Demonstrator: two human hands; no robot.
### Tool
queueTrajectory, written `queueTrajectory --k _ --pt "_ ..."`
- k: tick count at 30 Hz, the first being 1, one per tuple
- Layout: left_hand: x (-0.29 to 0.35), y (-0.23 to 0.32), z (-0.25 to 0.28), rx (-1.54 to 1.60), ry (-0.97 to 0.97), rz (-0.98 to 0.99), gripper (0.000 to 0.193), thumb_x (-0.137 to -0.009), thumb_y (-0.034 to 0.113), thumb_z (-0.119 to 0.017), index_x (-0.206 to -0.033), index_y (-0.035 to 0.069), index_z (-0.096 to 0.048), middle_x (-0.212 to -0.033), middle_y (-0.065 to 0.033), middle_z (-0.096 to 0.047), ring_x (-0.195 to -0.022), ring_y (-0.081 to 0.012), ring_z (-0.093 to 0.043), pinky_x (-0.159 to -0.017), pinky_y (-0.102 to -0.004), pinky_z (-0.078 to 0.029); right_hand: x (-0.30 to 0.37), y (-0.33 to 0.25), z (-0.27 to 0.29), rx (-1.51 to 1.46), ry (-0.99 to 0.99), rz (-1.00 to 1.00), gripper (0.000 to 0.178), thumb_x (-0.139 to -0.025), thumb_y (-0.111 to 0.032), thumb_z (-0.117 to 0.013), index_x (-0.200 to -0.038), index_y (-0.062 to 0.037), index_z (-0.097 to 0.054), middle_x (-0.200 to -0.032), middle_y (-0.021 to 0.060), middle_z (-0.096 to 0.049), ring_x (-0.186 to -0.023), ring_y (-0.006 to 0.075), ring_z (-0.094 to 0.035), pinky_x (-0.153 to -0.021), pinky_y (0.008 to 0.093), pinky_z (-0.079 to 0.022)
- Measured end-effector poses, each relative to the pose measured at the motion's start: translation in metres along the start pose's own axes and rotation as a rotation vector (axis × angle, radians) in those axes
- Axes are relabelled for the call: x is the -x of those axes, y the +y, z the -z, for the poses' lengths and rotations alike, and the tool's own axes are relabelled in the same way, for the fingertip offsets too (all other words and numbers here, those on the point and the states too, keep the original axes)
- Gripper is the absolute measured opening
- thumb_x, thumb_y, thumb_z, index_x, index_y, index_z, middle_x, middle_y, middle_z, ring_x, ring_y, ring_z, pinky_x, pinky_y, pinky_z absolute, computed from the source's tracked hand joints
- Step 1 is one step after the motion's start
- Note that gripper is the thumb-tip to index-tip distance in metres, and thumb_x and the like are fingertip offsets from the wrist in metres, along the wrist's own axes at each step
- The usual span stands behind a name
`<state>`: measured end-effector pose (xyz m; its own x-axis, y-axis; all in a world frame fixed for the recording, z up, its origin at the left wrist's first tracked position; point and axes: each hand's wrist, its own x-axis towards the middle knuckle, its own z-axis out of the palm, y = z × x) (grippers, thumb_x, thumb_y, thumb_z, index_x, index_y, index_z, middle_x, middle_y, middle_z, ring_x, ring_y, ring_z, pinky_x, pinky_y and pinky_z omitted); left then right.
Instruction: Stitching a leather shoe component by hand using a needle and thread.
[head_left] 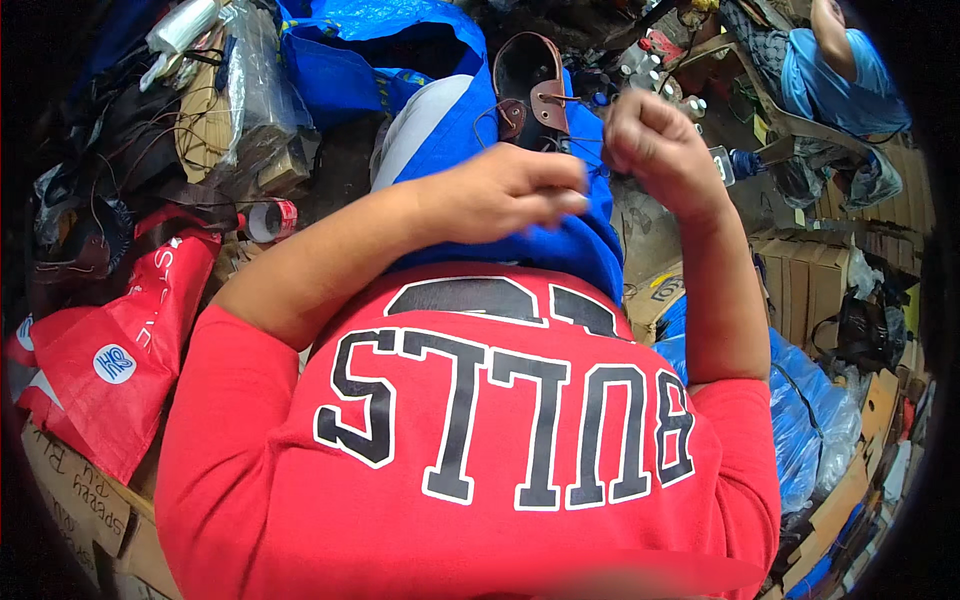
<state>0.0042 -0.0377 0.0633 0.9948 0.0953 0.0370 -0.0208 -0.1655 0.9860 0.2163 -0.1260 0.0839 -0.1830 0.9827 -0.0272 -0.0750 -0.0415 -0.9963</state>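
A brown leather shoe [548, 104] with a dark inside rests on the blue cloth [590, 215] over my lap, its lace loose at the eyelets. My right hand [660, 150] is raised to the right of the shoe, closed in a fist-like pinch. A thin dark shoelace [578, 98] runs from the shoe toward these fingers. My left hand [505, 190] hovers just on the near side of the shoe, slightly blurred, with its fingers bent and drawn together. Whatever it may hold is hidden. Part of the lace curves down behind that hand.
A blue bag [385, 50] lies beyond my lap. At left are a red bag [125, 340] and another brown shoe [85, 245]. Small bottles [640, 65] stand beyond my right hand. Blue plastic wrapping [795, 410] and cardboard lie at right. Another person's blue garment [840, 85] shows at far right.
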Motion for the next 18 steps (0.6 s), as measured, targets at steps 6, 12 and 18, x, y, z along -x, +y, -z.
queueTrajectory --k 6,12,18 --pt "0.111 -0.042 0.13 -1.151 0.536 0.091 0.012 -0.078 0.011 -0.066 -0.086 0.002 -0.063 -0.078 -0.0127 -0.058 -0.074 -0.0288 -0.057 -0.068 -0.036 -0.046 0.125 0.048 0.076 1.082 0.416 -0.44 0.028 -0.078 -0.024 -0.071 -0.074 0.0005 -0.058 -0.069 0.007 -0.058 -0.061 0.0158 -0.052 -0.059 0.0301 -0.043" --pt "0.213 -0.023 0.206 -1.404 1.01 0.589 0.024 -0.079 0.022 -0.068 -0.095 0.005 -0.067 -0.087 -0.0113 -0.063 -0.078 -0.0255 -0.062 -0.072 -0.0328 -0.048 0.272 0.072 0.149 1.257 0.769 -1.046 0.022 -0.077 -0.022 -0.069 -0.085 -0.0014 -0.064 -0.076 0.0134 -0.063 -0.069 0.0243 -0.061 -0.065 0.0335 -0.047" --pt "0.035 -0.06 0.084 -0.83 0.547 0.059 0.035 -0.076 0.021 -0.07 -0.11 0.011 -0.066 -0.106 -0.0131 -0.063 -0.1 -0.0265 -0.06 -0.087 -0.0333 -0.046 0.098 0.07 0.07 0.629 0.548 -0.38 0.016 -0.081 -0.008 -0.064 -0.095 -0.0028 -0.068 -0.088 0.0072 -0.065 -0.085 0.0153 -0.061 -0.076 0.0278 -0.047"
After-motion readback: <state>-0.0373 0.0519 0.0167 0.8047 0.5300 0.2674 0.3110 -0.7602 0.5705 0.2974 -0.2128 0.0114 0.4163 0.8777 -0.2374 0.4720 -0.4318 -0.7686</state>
